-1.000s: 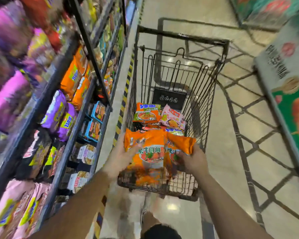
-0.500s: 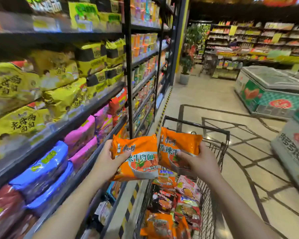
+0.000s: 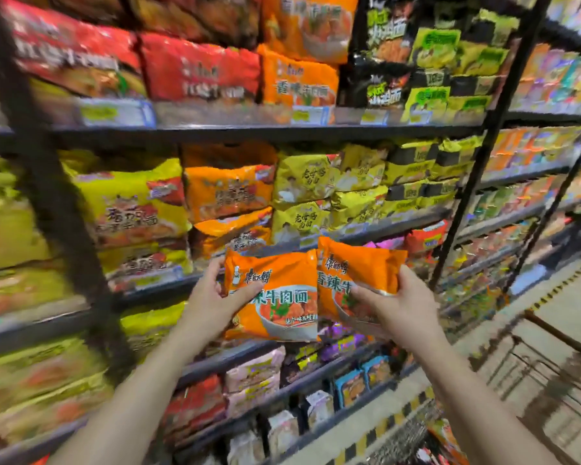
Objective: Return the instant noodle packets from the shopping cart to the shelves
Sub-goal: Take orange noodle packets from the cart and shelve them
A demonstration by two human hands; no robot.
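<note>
Head view, facing the shelves: dark metal racks with black uprights, each tier packed tight with soft, crinkled foil noodle bags. Top tier holds red bags at left, orange bags in the middle, black-and-lime packs at right. Tier below holds big yellow multipacks, an orange stack, then smaller yellow bags. Lower tiers carry pink bags, red ones and blue packs; print there too blurred to read. Left hand grips the left orange noodle packet, thumb laid across the front, fingers curled behind the left edge. Right hand grips the right orange noodle packet, thumb on the face, fingers wrapped round the right edge. Both packets are glossy, pillow-shaped, with crimped top seams, white lettering and a printed bowl of noodles. They are held side by side in front of the middle tiers, inner edges touching or slightly overlapping; cannot tell which. Neither rests on a shelf. Bottom right: wire shopping cart, thin rusty-looking bars, with some orange and red packaging showing at its near corner. Yellow-and-black striped tape runs along the floor by the shelf base.
</note>
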